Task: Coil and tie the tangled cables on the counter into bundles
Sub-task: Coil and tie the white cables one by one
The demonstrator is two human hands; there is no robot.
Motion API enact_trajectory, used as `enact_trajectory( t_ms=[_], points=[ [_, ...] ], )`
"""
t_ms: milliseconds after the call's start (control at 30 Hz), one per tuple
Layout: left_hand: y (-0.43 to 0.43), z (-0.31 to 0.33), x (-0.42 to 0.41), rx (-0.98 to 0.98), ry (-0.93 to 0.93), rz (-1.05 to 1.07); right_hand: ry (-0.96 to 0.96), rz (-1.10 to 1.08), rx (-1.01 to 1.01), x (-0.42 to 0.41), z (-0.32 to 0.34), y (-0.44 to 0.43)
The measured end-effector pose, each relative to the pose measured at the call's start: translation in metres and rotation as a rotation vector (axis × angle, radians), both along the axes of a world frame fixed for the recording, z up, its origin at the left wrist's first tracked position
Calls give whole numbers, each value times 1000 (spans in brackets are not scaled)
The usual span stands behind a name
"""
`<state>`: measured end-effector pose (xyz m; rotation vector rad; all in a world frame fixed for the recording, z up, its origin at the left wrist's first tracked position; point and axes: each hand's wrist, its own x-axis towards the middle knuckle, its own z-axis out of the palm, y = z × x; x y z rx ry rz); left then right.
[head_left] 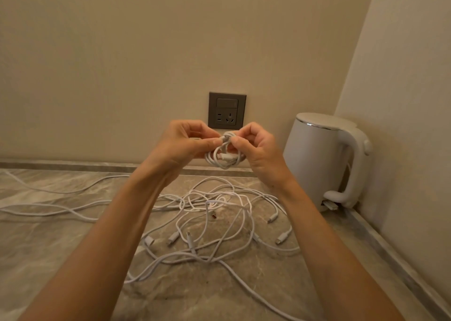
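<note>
Aloft, round white cable coil (223, 165)

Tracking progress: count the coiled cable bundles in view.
1. The coiled bundle is pinched between the left hand and right hand, above the counter; the tangled cables below are uncoiled.

I see a marbled grey-brown stone counter (61, 259); thin white cables (207, 223) lie tangled across it, and a white plastic kettle (314, 159) stands in its right rear corner.

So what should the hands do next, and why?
Probably cinch the wrap and tuck its end: left hand and right hand both pinch the top of the small coil, so it looks nearly tied; tangled cables lie on the counter.
</note>
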<state>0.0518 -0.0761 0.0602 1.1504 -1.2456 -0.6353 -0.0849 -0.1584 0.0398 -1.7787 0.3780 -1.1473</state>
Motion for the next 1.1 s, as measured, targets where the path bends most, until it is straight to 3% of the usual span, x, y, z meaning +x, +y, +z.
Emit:
enact_trajectory(
  t_ms=[167,267,433,600,733,900,1100],
  points=[
    [-3,-3,-3,-73,-29,97,-103,49,66,0,-2,-1],
    [-7,-7,-7,-109,-26,191,-60,34,-19,2,-1,0],
    [-11,-9,-11,-85,92,251,-25,-35,-112,4,-4,1],
    [-10,-6,-12,30,358,198,4,-108,-196,7,-7,1],
    [-11,-9,-7,83,187,218,-19,-130,-90,15,-11,1],
    [-13,-9,-5,252,134,91,-119,-165,86,13,-7,-3],
    [-15,-11,-3,283,36,159,12,-110,176,9,-8,-5]
  ],
)
